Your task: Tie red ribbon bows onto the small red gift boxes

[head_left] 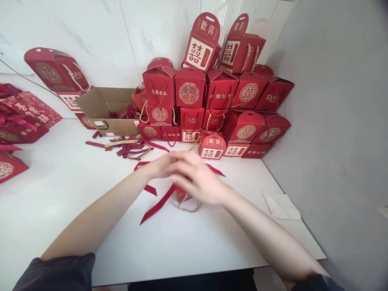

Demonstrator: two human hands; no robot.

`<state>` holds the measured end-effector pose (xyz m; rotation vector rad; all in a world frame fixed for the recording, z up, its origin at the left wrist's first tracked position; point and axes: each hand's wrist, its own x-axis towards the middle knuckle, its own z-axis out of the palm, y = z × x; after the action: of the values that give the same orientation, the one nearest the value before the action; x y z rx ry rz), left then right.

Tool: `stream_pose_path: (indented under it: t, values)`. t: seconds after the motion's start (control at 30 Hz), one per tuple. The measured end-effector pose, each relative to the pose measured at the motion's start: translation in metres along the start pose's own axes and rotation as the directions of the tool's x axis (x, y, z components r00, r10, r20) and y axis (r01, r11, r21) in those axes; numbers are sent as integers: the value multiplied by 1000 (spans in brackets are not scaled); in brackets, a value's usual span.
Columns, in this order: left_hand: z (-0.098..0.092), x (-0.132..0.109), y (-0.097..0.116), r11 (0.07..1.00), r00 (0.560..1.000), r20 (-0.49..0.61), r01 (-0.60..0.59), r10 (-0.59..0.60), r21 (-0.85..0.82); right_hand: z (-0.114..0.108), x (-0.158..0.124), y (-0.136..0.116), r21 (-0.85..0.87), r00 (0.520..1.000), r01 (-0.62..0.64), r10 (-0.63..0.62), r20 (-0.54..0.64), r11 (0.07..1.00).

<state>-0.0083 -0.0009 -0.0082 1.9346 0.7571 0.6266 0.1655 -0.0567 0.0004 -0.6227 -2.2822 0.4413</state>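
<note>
My left hand (163, 165) reaches in from the left, above a small red gift box (183, 195). Its fingers are hidden behind my right hand (201, 178), which is blurred and crosses over it with bent fingers. Whatever either hand may grip is out of sight. Under them, a dark red ribbon (159, 205) trails toward the front left; more ribbon shows on the left and the right of the hands. The box has a twisted cord handle (189, 210) lying in front of it, and most of its body is covered by my hands.
Stacked red gift boxes (190, 89) line the back wall. An open cardboard box (118, 126) holds dark red pieces, with loose ribbons (124, 145) before it. Larger red boxes (21, 129) stand at the left edge. A white tissue (281, 206) lies near the grey right wall (339, 141).
</note>
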Motion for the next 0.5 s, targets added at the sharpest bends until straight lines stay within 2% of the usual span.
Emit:
stream_pose_path:
  t: [0.03,0.07,0.13,0.17,0.23,0.3,0.4,0.5]
  values:
    - [0,0,0,1000,999,25,22,-22,4,-7,-3,13,45,985,-147,150,-80,988]
    - [1,0,2,999,996,70,48,-49,22,-13,-5,26,85,959,-262,269,-90,961]
    - [1,0,5,994,985,142,92,-99,58,-20,-10,49,165,913,-403,408,5,900]
    - [1,1,7,992,980,160,105,-115,68,-21,-12,57,214,900,-436,430,78,874]
    - [0,2,9,993,979,175,97,-108,66,-22,-15,67,309,899,-437,396,188,844]
    - [0,2,9,995,977,192,79,-89,59,-22,-16,69,409,920,-391,336,201,825]
    - [-1,2,8,994,976,196,83,-95,71,-22,-19,67,500,946,-303,320,54,811]
    - [-3,2,6,993,974,203,88,-103,81,-25,-27,62,425,956,-190,265,-124,885]
